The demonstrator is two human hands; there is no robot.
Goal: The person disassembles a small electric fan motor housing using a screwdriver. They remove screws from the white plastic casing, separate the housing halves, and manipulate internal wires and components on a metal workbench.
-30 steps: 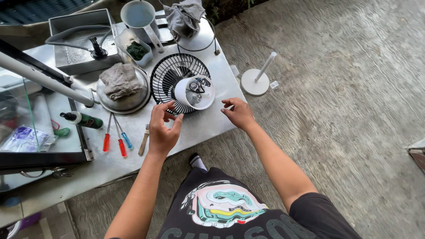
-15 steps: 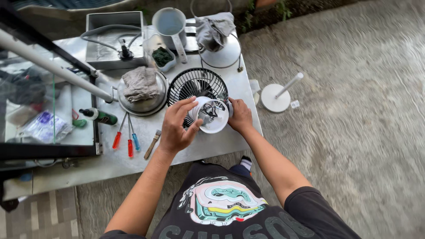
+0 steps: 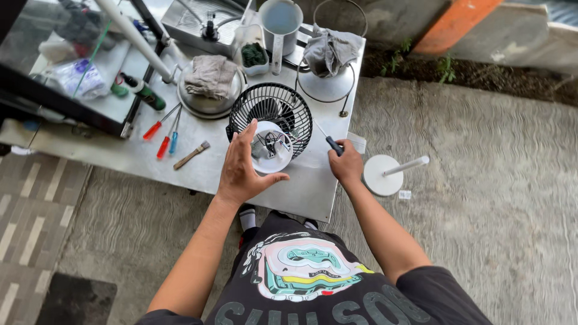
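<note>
— So, what do the hands have?

— Left hand [image 3: 244, 168] cups the white round motor housing [image 3: 271, 147] of a small fan, fingers spread, thumb curled under its rim at 5 o'clock. Loose wires show inside the open housing. Right hand [image 3: 347, 165] has its fingers pressed together round a screwdriver [image 3: 328, 141] with a dark handle; the thin metal shaft points toward 10 o'clock, at the housing.

— And the fan itself?

— It lies on the metal bench [image 3: 120, 159], near the front edge. Behind the housing, at 12 o'clock, sits the black wire grille [image 3: 271, 108], round and ribbed, touching it.

— Containers?

— A shallow steel bowl [image 3: 208, 102] at 10 o'clock of the grille holds a crumpled beige rag [image 3: 211, 72]. A clear tub [image 3: 253, 53] holds something dark green. A pale cup [image 3: 280, 21] stands at 12 o'clock, its contents I cannot tell. A round wire stand [image 3: 328, 84] carries a grey cloth [image 3: 332, 49].

— Anything else about?

— Two red-handled screwdrivers [image 3: 158, 137] and a blue one [image 3: 173, 141] lie at 9 o'clock of the left hand, with a small wooden brush [image 3: 191, 155] just beside them. A green bottle [image 3: 144, 93] lies farther back. On the rough concrete floor [image 3: 481, 180], at 3 o'clock of the right hand, stands a white round base [image 3: 382, 176] with a short pole.
</note>
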